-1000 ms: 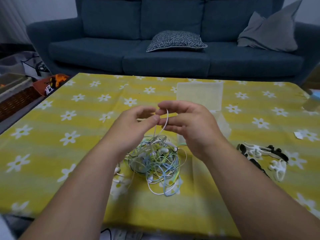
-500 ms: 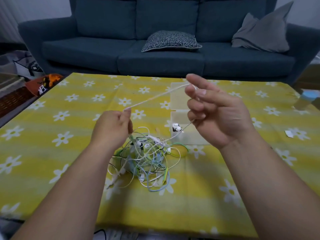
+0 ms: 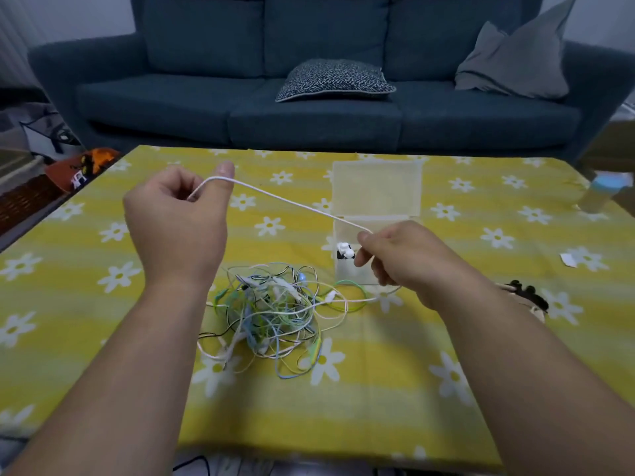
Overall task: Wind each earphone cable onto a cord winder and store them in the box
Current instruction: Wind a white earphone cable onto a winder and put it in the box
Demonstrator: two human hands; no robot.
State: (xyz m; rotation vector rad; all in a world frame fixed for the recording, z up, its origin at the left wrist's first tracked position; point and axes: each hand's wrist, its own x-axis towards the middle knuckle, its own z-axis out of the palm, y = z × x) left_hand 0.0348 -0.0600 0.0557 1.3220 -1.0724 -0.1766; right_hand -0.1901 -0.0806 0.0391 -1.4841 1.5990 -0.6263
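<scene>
A white earphone cable stretches taut between my two hands above the table. My left hand is raised at the left and pinches one end of it over the thumb. My right hand grips the cable lower at the right, and from there it trails down into the tangled heap of white, green, blue and black earphone cables. A clear plastic box with its lid open stands just behind my right hand; a small white and black cord winder lies in it.
The table wears a yellow cloth with white flowers. More cord winders lie at the right, partly hidden by my right forearm. A blue-capped bottle and a paper scrap sit at the far right. A blue sofa stands behind.
My left hand rose and moved left with the cable end. My right hand dropped from high at the right to just in front of the box, so the cable's slope has reversed.
</scene>
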